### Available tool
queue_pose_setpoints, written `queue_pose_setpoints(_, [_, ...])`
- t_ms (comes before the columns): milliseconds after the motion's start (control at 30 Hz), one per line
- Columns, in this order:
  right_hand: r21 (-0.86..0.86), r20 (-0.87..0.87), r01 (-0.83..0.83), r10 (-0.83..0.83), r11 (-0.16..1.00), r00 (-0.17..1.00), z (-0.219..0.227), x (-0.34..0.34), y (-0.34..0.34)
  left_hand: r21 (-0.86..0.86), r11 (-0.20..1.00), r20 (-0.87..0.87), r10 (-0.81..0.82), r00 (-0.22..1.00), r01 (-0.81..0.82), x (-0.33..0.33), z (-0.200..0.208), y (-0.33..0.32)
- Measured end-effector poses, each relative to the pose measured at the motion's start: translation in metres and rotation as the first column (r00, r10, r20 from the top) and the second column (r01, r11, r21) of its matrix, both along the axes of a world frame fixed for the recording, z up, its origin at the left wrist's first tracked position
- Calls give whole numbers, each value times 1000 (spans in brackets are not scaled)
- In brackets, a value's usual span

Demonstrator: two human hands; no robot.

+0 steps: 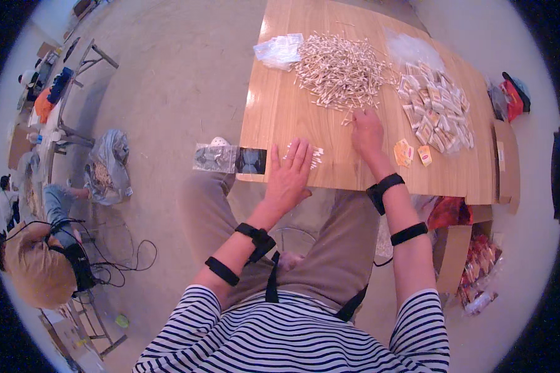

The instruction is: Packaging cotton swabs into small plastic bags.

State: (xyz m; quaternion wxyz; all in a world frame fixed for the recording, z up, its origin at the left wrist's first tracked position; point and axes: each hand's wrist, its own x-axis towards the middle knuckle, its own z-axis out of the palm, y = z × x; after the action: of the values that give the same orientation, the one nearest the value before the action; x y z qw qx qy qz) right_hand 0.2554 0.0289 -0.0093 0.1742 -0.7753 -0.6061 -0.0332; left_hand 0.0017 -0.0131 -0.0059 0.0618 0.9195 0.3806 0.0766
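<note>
A large heap of cotton swabs (339, 69) lies on the wooden table (330, 171). Near the front edge, my left hand (287, 174) rests flat with its fingers stretched out over a small group of swabs (317, 156), partly covering them. My right hand (368, 132) is at the heap's near side, its fingers curled and pinched around swabs that poke out by the fingertips; how many is hidden. To its right lie several small orange-and-white cards (404, 153). Beyond them is a pile of small packed swab packets (435, 105).
A clear packet with a dark printed panel (252, 161) overhangs the table's left front corner. Clear plastic bags (279, 51) lie beside the heap. Cardboard boxes (507, 158) stand at the right. Another person (40, 264) sits at far left, near a grey sack (109, 168).
</note>
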Motion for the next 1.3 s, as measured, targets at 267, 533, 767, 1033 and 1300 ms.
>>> queue_pose_setpoints(267, [85, -2, -59, 60, 995, 998, 5, -8, 16, 0, 1000, -1, 1, 1000, -1, 0, 1, -1])
queue_pose_setpoints(533, [-195, -291, -265, 203, 944, 935, 3, -83, -13, -10, 1000, 23, 15, 1000, -15, -1, -4, 1])
queue_pose_setpoints(767, [151, -291, -7, 51, 988, 955, -11, -40, -13, -38, 999, 26, -2, 1000, 3, 0, 0, 2])
queue_pose_setpoints(1033, [246, -50, 131, -122, 960, 991, -39, 26, 15, -25, 1000, -11, -7, 1000, 6, 1, 2, 2])
queue_pose_setpoints(1300, [87, -478, 163, -103, 983, 873, -12, -26, 26, -22, 1000, 3, 0, 1000, 0, -1, 1, 0])
